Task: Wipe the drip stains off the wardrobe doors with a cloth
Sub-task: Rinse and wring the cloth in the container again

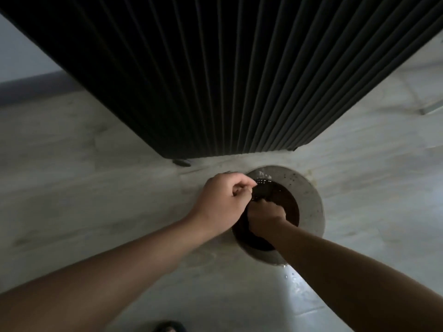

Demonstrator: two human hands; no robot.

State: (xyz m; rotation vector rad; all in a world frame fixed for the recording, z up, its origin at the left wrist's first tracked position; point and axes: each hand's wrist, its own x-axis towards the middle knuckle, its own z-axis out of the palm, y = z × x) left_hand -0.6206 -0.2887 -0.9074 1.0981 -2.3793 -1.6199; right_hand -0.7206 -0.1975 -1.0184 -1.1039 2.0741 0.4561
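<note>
Head view is showing left hand (224,200) and right hand (265,218) clenching the cloth (261,193) above the bucket (309,195), likely wringing before wiping wardrobe doors (215,80).

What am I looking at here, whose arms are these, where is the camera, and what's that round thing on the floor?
There is no machine here. The single picture comes from a camera worn on a person's head and looking down, so the two bare arms are that person's own. The left hand and the right hand both grip a dark wet cloth over a round basin. The basin stands on the pale floor and holds dark water. The cloth is probably being rinsed or wrung, but that is a guess. The tall, dark, ribbed surface above is the wardrobe doors, the thing to be wiped. A few water drops lie on the floor beside the basin. What seems to be a dark sandal shows at the bottom edge.
</note>
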